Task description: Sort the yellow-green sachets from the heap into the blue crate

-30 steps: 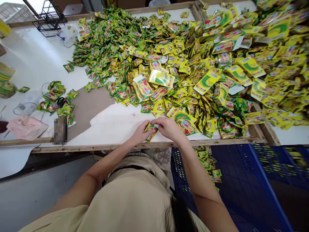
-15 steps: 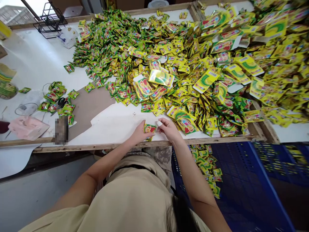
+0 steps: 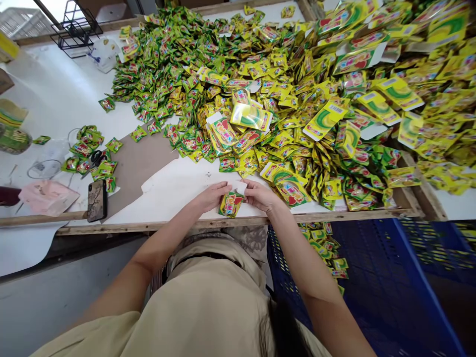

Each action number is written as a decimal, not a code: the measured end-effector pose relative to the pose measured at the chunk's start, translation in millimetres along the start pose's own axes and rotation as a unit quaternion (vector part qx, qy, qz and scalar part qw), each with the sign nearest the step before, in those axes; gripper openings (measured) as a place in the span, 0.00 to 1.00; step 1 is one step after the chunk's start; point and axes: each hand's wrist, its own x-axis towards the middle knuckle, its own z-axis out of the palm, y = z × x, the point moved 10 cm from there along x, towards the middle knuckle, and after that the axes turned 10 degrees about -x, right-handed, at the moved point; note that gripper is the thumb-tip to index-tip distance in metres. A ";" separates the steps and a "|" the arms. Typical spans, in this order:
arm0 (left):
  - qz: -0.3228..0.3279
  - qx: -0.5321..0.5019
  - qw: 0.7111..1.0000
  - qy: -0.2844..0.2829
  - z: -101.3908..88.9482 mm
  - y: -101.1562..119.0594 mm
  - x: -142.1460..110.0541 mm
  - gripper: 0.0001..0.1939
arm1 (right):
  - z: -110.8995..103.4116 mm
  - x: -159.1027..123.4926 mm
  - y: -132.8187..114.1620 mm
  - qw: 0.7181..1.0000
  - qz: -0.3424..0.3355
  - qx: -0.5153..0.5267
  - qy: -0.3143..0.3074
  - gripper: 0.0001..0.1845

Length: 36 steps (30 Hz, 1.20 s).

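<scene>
Between my two hands, just above the table's front edge, is a small yellow and green printed carton with its white flaps sticking up at the top. My left hand pinches the carton's upper left side. On the opposite side, the thumb and fingers of my right hand are closed at the white flap. To the right of my right hand lie flat printed cartons. A large heap of small green and yellow foil packets spreads across the table behind my hands, with several more cartons on top.
At the left lie a phone, black-handled scissors, a pink packet and a few loose packets. A black wire rack stands at the back left. Wooden strips edge the table; a blue crate with packets stands below right.
The carton's printed front has turned towards me, and its white flaps now show. My left hand has shifted its hold to the upper side, and my right hand has come back against the carton.
</scene>
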 end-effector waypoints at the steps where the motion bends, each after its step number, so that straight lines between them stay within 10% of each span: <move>1: -0.028 -0.004 1.000 -0.007 -1.6 -0.5 1.7 0.25 | 1.5 0.9 -0.6 1.000 -0.006 -0.001 0.006 0.19; 6: -0.129 0.026 0.991 -0.033 -8.2 -1.3 5.2 0.22 | 8.6 -1.2 -24.5 0.988 -0.112 -0.095 0.053 0.17; 15: 0.266 0.297 0.914 0.076 -14.3 52.8 -34.1 0.14 | 27.3 -38.1 -60.5 0.842 -0.288 -0.447 0.093 0.07; 22: 0.237 0.305 0.918 0.092 -13.6 52.0 -39.0 0.15 | 27.4 -31.1 -51.7 0.853 -0.273 -0.420 0.149 0.06; 26: 0.243 0.291 0.920 0.102 -8.4 59.4 -37.6 0.16 | 17.7 -23.8 -45.2 0.904 -0.209 -0.333 0.170 0.12; 36: 0.230 0.287 0.929 0.040 -6.6 51.9 -37.5 0.16 | 15.9 -26.1 -41.4 0.943 -0.196 -0.248 0.105 0.16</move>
